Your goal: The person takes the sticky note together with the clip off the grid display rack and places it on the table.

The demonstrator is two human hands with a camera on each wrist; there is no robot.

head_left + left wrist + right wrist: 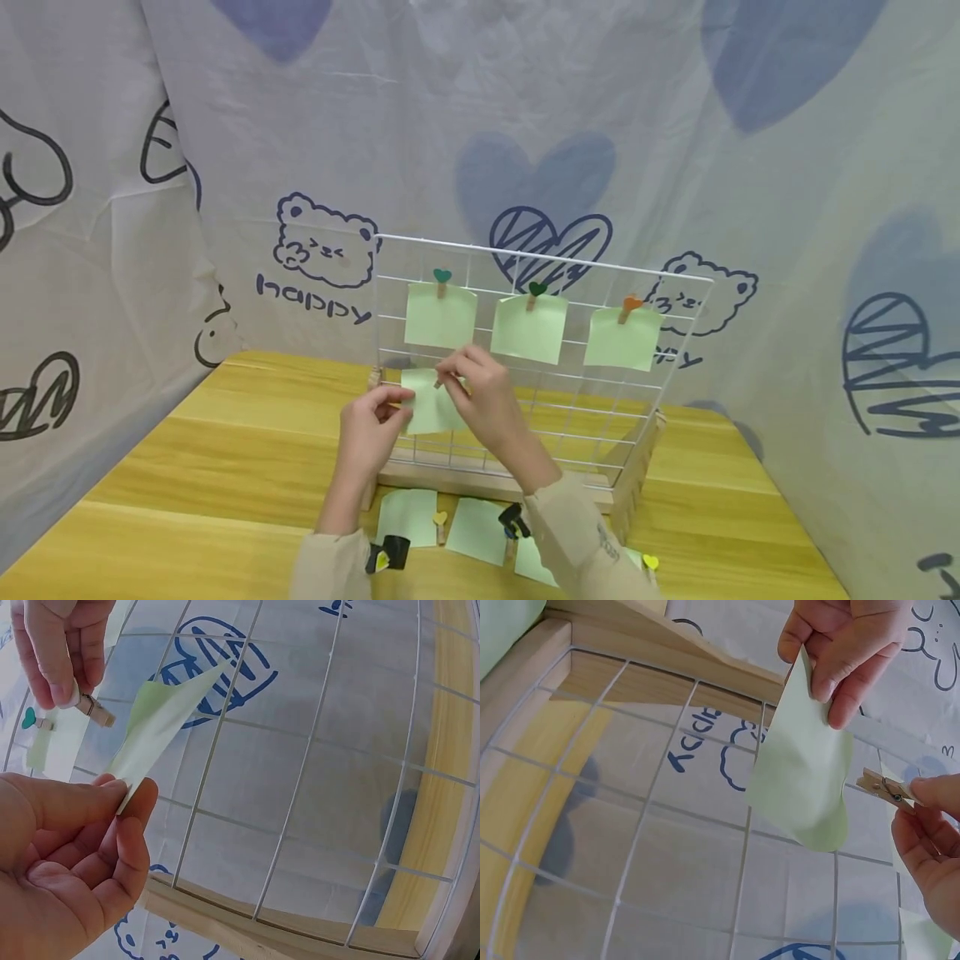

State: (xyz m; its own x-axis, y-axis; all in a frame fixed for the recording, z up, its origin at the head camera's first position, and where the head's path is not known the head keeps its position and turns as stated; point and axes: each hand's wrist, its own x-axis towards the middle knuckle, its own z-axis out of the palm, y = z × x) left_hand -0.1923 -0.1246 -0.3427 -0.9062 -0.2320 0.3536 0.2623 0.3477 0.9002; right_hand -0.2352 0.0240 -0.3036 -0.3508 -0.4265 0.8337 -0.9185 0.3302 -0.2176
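Head view: three green notes (441,321) hang clipped near the top edge of the wire grid (480,248) — that row looks done. Toward the grid's left edge, the left hand (367,427) pinches a fourth note (427,404); the right hand (483,392) pinches a clothespin (885,787), apart from the paper and not yet fastened. Apparently left: at least three loose notes (408,515) on the table (187,475) before the grid's bottom edge — heart-topped clothespins (440,522) beside them.

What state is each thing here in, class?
Left hand: pinching
Right hand: pinching
Held note: in left hand, unclipped
Held peg: in right hand, clipping nothing
Upper notes: clipped up
Upper pegs: gripping
Rack: upright
Loose notes: lying on the table
Loose pegs: lying alongside
Cloth: hanging
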